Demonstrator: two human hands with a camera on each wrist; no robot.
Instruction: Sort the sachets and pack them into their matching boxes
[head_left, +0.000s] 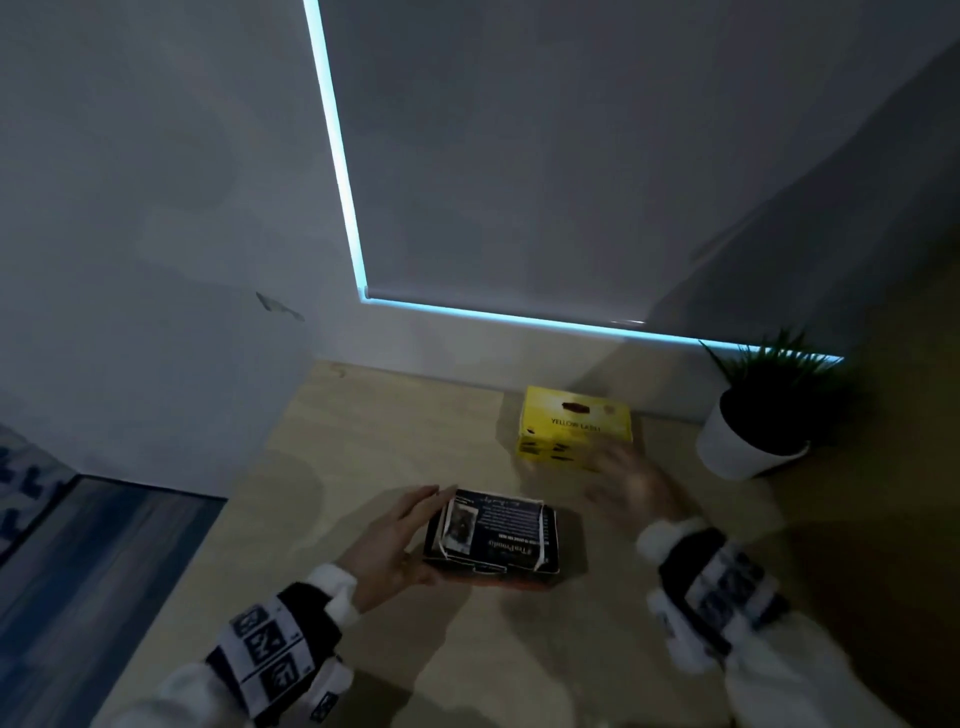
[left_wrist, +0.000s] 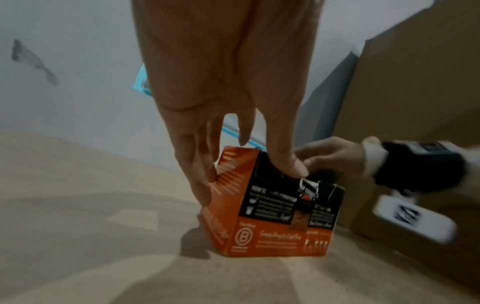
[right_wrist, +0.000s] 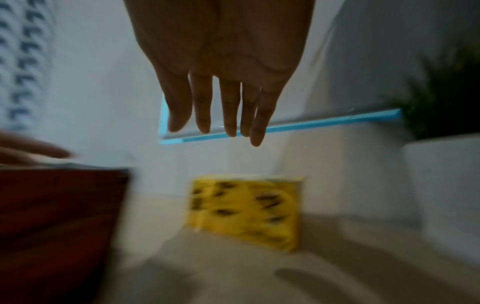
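Nearest me, the left hand (head_left: 387, 540) is on the orange box (head_left: 491, 535): fingers straight along its left end, thumb pressed on the top edge by the near side, as the left wrist view shows (left_wrist: 291, 164). The box sits on the table (head_left: 363, 441), its dark printed top up and the flaps lying over it. No sachets are visible, so I can't tell what is inside.

Just past it, the right hand (head_left: 631, 488) hangs in the air, blurred, fingers straight and spread, holding nothing. It is between the orange box and the yellow box (head_left: 574, 428), over the yellow one's near right corner; whether it touches I can't tell.

The yellow box stands closed near the wall. To its right sits a plant (head_left: 769, 410) in a white pot, beneath a drawn blind (head_left: 571, 156).
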